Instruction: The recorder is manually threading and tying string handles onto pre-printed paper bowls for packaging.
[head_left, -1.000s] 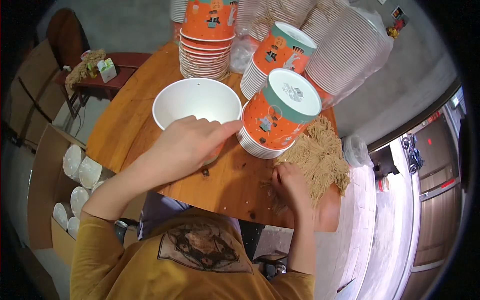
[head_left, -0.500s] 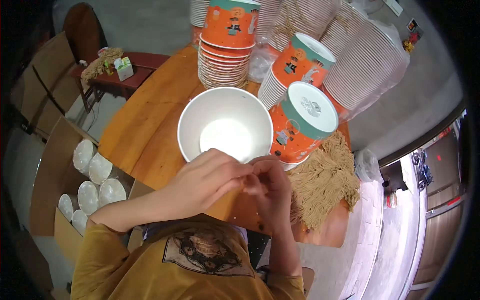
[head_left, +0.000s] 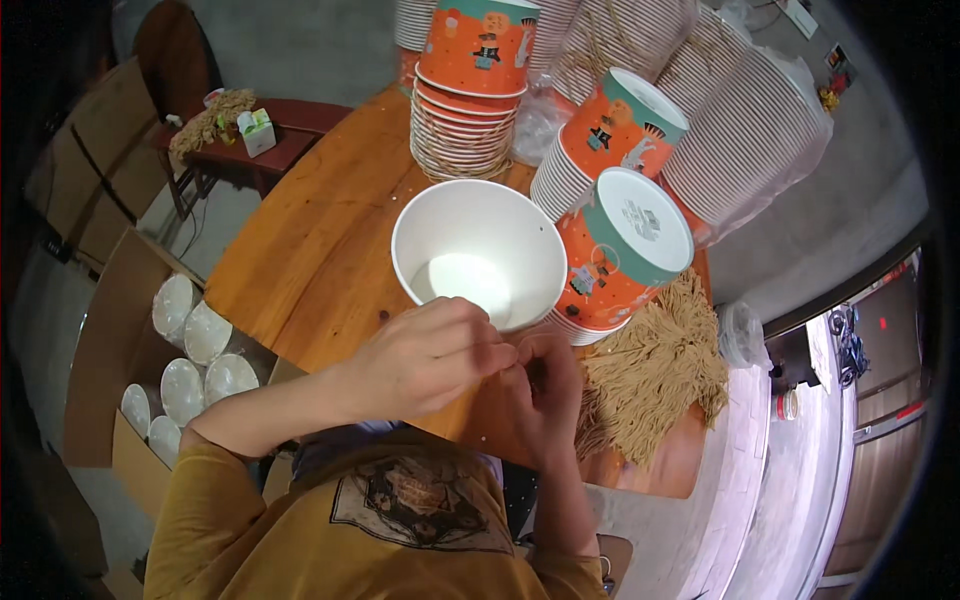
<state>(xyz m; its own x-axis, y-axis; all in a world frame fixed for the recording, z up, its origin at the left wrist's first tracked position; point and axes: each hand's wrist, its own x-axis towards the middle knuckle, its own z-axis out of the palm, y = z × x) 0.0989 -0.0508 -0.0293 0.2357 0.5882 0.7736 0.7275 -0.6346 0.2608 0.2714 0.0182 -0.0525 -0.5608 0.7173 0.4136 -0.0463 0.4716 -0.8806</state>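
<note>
Left hand [head_left: 430, 362]: held in front of the bucket's near rim, fingers bent and tips drawn toward the thumb; whether a thin thing is pinched there cannot be told.
Right hand [head_left: 550, 400]: raised at the near edge of the desk, fingers curled, tips meeting those of the left; whether its pinch is closed, or on what, cannot be told.
White bucket [head_left: 480, 240]: mouth up on the desk, just beyond both hands; the left hand hides part of its near rim, contact uncertain. A small dark hole marks the inner wall at right, below the rim.
Right flank: the front orange stack [head_left: 610, 255], base up, close against the bucket's right side, leaving little room there.
Far flank: the rear orange stack [head_left: 620, 125] and the tall orange stack [head_left: 480, 50], with the plastic-wrapped stack [head_left: 755, 140] behind at right.
Cord bundle [head_left: 660, 370]: tan, spread to the right of the right hand, reaching the desk's right edge.
Desk [head_left: 310, 260]: wooden; the widest stretch of visible surface lies left of the bucket, out to a curved edge.
Beyond the left edge: the cardboard box [head_left: 95, 370], lower than the desk, holding white wrapped stacks [head_left: 207, 332].
</note>
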